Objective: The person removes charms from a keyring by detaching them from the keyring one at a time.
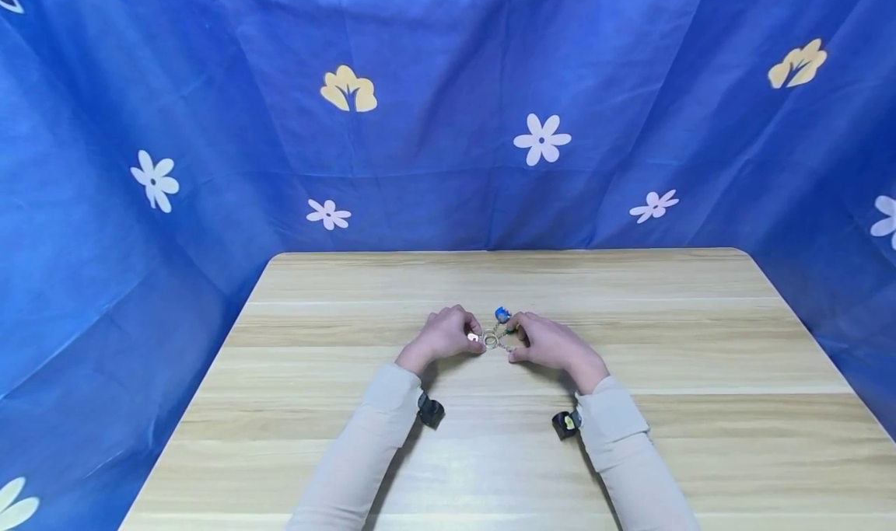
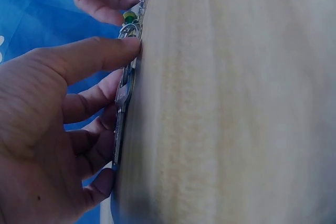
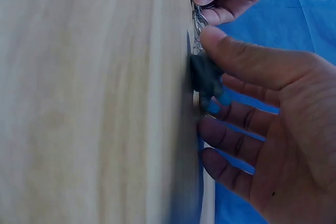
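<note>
A silver key ring point(image 1: 491, 340) lies on the wooden table between the two hands, its small chains and charms spread to the right. My left hand point(image 1: 448, 335) grips the keys point(image 2: 122, 98) at the ring's left side, thumb by the ring and fingers curled along the flat metal. On the other side my right hand point(image 1: 549, 343) holds a dark figure charm with blue feet point(image 3: 207, 80) between thumb and fingers, thumb tip at its chain. A blue charm point(image 1: 502, 314) shows just beyond the right fingers. A small green and yellow charm point(image 2: 129, 18) hangs by the ring.
The light wood-grain table point(image 1: 448, 469) stretches out around both hands. Behind it and at both sides hangs a blue cloth point(image 1: 434, 127) with flower prints. Each wrist wears a small black camera, such as the left one point(image 1: 431, 413).
</note>
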`<state>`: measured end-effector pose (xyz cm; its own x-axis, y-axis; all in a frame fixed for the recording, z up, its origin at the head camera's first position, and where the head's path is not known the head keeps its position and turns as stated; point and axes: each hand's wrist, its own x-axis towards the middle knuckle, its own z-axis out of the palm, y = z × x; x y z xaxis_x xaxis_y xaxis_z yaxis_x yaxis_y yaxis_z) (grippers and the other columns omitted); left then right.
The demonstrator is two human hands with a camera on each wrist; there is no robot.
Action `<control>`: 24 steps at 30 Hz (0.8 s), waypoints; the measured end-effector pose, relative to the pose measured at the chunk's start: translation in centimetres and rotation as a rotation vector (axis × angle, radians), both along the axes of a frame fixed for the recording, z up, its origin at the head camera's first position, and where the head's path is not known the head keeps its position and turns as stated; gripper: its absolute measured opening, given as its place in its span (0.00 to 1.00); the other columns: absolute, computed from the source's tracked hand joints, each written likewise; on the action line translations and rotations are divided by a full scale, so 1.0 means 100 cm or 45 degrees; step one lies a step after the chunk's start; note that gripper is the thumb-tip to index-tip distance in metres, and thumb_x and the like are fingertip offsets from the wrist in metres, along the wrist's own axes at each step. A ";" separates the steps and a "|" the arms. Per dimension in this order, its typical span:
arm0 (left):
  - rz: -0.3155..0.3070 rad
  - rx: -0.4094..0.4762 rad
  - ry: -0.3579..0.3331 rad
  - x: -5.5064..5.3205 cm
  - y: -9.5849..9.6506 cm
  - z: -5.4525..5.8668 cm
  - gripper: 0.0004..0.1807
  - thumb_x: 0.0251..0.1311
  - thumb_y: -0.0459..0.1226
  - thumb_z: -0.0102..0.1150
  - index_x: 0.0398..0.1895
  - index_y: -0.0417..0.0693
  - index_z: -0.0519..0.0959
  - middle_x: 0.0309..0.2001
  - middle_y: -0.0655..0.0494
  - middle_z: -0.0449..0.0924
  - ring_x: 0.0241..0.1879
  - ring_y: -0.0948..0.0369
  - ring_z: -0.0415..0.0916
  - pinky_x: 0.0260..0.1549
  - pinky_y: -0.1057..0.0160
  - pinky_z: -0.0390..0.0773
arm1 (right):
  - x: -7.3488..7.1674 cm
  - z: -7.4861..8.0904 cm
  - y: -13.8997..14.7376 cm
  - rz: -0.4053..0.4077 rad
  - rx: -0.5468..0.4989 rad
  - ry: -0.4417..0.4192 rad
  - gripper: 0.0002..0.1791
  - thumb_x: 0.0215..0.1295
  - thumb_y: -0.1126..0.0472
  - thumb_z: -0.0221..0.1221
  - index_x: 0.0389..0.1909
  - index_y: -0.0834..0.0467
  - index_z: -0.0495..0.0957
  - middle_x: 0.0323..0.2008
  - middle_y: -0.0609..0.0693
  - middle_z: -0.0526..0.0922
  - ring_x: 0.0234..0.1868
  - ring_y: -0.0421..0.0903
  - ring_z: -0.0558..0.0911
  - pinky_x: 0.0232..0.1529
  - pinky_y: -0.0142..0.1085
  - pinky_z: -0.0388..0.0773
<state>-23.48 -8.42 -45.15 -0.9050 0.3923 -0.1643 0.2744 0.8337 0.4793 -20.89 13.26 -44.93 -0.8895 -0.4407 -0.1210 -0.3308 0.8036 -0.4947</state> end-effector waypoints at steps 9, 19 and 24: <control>-0.109 -0.008 -0.010 0.001 -0.002 0.000 0.14 0.42 0.45 0.71 0.32 0.54 0.78 0.34 0.61 0.76 0.33 0.63 0.71 0.36 0.64 0.73 | 0.002 0.001 0.001 0.013 -0.069 -0.046 0.12 0.56 0.55 0.67 0.35 0.53 0.74 0.26 0.43 0.74 0.28 0.39 0.72 0.34 0.35 0.72; -0.138 0.190 -0.158 0.003 -0.007 0.002 0.14 0.48 0.38 0.67 0.37 0.51 0.74 0.29 0.61 0.74 0.27 0.64 0.69 0.32 0.66 0.70 | 0.001 -0.002 0.001 0.105 -0.089 -0.082 0.09 0.58 0.61 0.61 0.40 0.55 0.81 0.26 0.42 0.75 0.27 0.38 0.72 0.35 0.32 0.71; -0.159 0.305 -0.194 0.003 -0.008 -0.001 0.14 0.48 0.35 0.67 0.37 0.49 0.73 0.25 0.61 0.72 0.25 0.64 0.67 0.30 0.67 0.69 | 0.002 -0.001 0.001 0.149 -0.139 -0.091 0.13 0.58 0.64 0.58 0.44 0.58 0.81 0.27 0.44 0.77 0.24 0.37 0.73 0.34 0.32 0.72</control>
<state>-23.20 -9.22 -45.29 -0.8196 0.5427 -0.1837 0.2773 0.6563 0.7017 -20.71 13.35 -45.04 -0.8222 -0.5546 -0.1279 -0.3797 0.7019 -0.6026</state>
